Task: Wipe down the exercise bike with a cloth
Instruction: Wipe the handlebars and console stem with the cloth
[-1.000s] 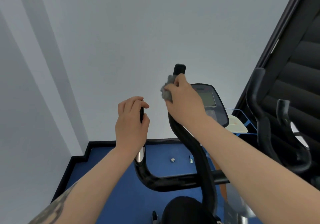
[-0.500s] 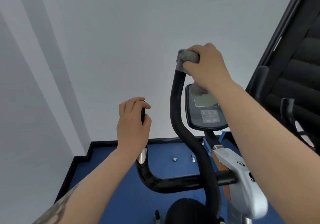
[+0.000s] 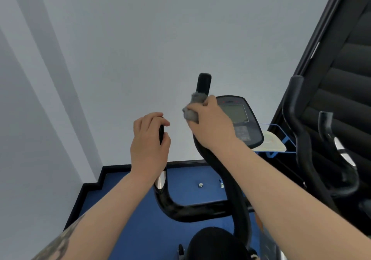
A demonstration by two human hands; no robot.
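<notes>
Pale grey walls (image 3: 140,38) meet in a corner over a blue floor (image 3: 140,209), and the exercise bike (image 3: 200,209) stands close below the head camera, the only view there is. Its black handlebar loops up on both sides, with the console (image 3: 239,119) behind the right one and a second black machine (image 3: 321,139) off to the right.

The left hand (image 3: 148,141) is curled round the left handlebar grip (image 3: 161,133), steadying the bike. The right hand (image 3: 210,123) grips a bunched grey cloth (image 3: 193,107) wrapped against the right handlebar (image 3: 203,83).

Half a second ago the cloth sat over the very tip of that bar; now it is lower, and the black tip stands bare above it. A second ago it was at much this same height. So the hand is rubbing up and down the upright, and I judge the right bar's upper part nearly done. The console, the lower loop and the seat (image 3: 212,243) look still to do.
</notes>
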